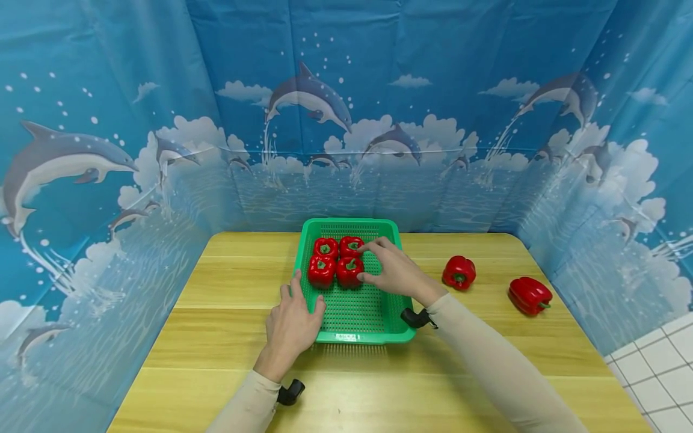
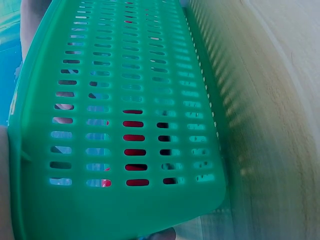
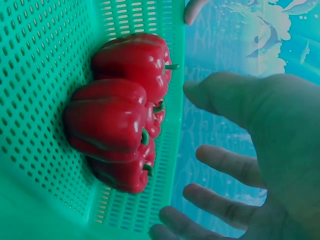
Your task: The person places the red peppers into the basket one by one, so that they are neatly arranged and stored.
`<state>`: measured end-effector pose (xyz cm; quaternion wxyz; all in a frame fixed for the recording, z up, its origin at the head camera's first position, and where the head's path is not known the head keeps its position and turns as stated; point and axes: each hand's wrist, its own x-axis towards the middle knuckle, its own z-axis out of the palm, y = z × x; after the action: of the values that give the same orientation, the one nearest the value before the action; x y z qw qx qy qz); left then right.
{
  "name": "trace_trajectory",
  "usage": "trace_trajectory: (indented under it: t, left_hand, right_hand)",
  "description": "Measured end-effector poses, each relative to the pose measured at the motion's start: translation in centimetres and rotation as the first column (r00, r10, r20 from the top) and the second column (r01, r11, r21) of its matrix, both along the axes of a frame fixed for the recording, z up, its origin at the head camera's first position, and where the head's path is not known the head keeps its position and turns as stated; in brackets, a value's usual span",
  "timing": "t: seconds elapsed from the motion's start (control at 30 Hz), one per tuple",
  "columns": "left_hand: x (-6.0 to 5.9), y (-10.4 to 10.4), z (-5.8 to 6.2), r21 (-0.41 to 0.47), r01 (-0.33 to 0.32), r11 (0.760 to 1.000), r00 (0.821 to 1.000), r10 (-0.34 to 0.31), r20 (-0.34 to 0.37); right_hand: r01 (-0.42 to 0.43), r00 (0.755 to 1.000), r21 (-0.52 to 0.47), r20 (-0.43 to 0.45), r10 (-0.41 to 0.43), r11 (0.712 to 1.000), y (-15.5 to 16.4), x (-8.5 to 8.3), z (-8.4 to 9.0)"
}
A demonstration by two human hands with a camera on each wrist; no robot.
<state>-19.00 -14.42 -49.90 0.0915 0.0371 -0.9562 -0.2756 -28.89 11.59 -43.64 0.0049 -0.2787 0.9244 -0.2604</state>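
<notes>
A green perforated basket (image 1: 357, 322) stands on the table with several red bell peppers (image 1: 320, 273) upright and close together in its far left part. In the right wrist view their green stems show, and one pepper (image 3: 105, 120) is nearest the camera. My right hand (image 1: 397, 273) hovers above the peppers from the right, fingers spread and apart from them. At the basket's left edge, my left hand (image 1: 292, 328) holds the rim, thumb on the inner side and fingers outside. Only the slotted basket wall (image 2: 110, 210) fills most of the left wrist view.
Two more red bell peppers lie on the wooden table (image 1: 216, 337) to the right: one pepper (image 1: 459, 272) near the basket, another pepper (image 1: 530, 295) near the right edge. A blue dolphin-print curtain (image 1: 346, 180) hangs along the back and both sides.
</notes>
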Motion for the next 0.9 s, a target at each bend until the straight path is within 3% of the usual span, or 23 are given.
trace_trajectory:
  t: [0.33,0.9]
  left_hand:
    - [0.0,0.0,0.0,0.008,0.001,1.000,1.000,-0.001,-0.005]
    - [0.0,0.1,-0.1,0.006,0.002,1.000,1.000,-0.002,-0.016]
  right_hand:
    - [-0.035,0.999,0.014,-0.042,0.035,0.999,1.2,0.5,0.1]
    - [-0.014,1.000,0.006,-0.009,0.014,1.000,3.7,1.2,0.0]
